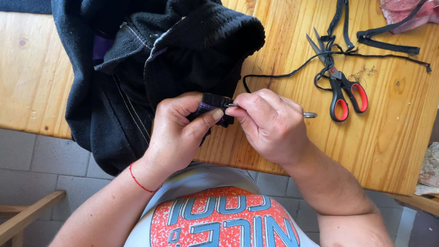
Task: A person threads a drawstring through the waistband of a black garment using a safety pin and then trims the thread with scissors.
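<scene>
Nearest the lens, a pale shirt (219, 215) with an orange-red and blue print is filling the bottom of the view, and both bare forearms are rising from it toward the work. Around the left wrist a thin red thread bracelet (137, 182) is sitting.

Beneath the arms, a wooden table (402, 137) of light, knotty pine with a clear grain is running across the frame, its near edge slanting down toward the right. Below that edge, grey square floor tiles (41, 160) are showing, and a pale wooden chair part (23, 219) is poking in at the lower left.

On the table a black fleece garment (137, 68) is lying bunched, soft and matted, with pale stitching lines and a glimpse of purple lining. The left hand (178, 132) is pinching a small folded band of the garment (215, 107) between thumb and fingers, closed tight on it just past the table's edge. The right hand (270, 123) is closed around a slim metal tool (310, 115), whose tip is touching the pinched band; its rounded silver end is sticking out past the knuckles.

To the right, red-and-black handled scissors (340, 87) are lying open on the wood, tangled among thin black cords and straps (388, 39). Pink fabric (407, 11) is sitting at the top right corner.
</scene>
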